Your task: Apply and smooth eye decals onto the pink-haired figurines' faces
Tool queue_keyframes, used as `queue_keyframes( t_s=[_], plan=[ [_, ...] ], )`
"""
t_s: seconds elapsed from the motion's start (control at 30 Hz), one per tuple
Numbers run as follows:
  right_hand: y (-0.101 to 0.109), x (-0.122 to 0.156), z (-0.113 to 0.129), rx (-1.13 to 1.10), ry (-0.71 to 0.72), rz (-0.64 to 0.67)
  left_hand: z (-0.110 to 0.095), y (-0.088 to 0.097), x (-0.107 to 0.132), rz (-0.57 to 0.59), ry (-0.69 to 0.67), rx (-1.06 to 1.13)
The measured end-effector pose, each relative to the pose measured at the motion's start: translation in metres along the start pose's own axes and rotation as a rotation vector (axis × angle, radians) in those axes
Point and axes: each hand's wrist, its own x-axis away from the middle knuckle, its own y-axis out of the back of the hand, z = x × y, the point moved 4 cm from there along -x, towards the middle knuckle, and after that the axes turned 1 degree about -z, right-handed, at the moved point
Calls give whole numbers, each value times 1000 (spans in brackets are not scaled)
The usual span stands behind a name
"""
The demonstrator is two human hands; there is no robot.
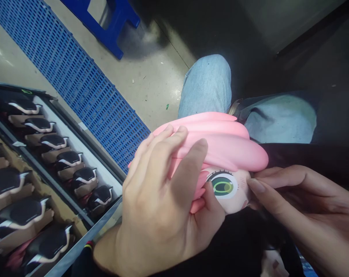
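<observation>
left hand (160,207): back up, fingers spread and curled, thumb tucked, gripping | right hand (304,207): comes in from the right, fingers long and close, fingertips (254,185) pressing | hands: near each other, not touching

Even overhead light; glare on floor (151,96). Upper right dim, shadowed. Slight motion blur on blue stool (111,23). Wide-angle stretch at edges; centre sharp.

Head camera looks steeply down, close above lap.

A grey concrete floor (151,88) carries a blue plastic grid pallet (76,80) and a blue stool (111,23).
</observation>
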Motion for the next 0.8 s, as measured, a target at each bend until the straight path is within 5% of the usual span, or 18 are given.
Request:
queue_keyframes(
  t_s=[0.8],
  plan=[
    [3, 10, -2, 48, 131, -92, -1, 0, 1, 10, 7, -3]
  ],
)
